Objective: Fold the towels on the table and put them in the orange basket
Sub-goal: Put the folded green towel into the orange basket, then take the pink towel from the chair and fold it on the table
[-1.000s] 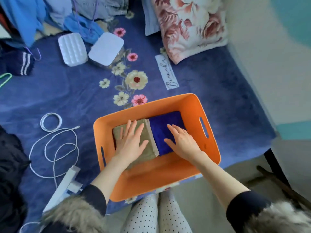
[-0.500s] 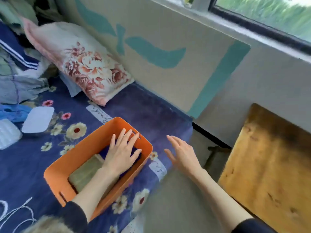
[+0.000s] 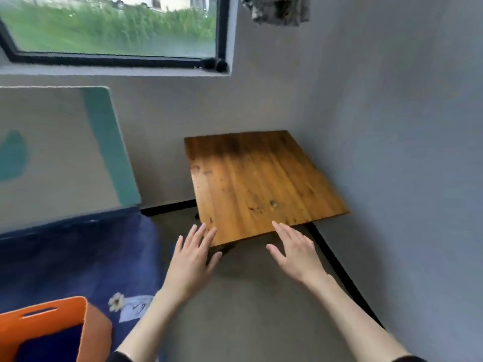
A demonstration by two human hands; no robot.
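Note:
The orange basket (image 3: 86,325) sits at the bottom left on the blue bedspread, with a dark blue towel (image 3: 52,346) showing inside it. My left hand (image 3: 192,259) and my right hand (image 3: 295,250) are held out flat in the air, fingers straight, holding nothing. Both hover over the floor just in front of the near edge of the wooden table (image 3: 261,178). No towel lies on the tabletop.
The blue floral bedspread (image 3: 78,257) fills the left side. A grey wall (image 3: 405,152) closes the right, next to the table. A window (image 3: 112,27) is up left, and a cloth (image 3: 277,9) hangs at the top. Grey floor (image 3: 248,309) lies between bed and wall.
My view has swung right from the bed to the wooden table. Both hands left the basket and the towels in it and now reach toward the table edge.

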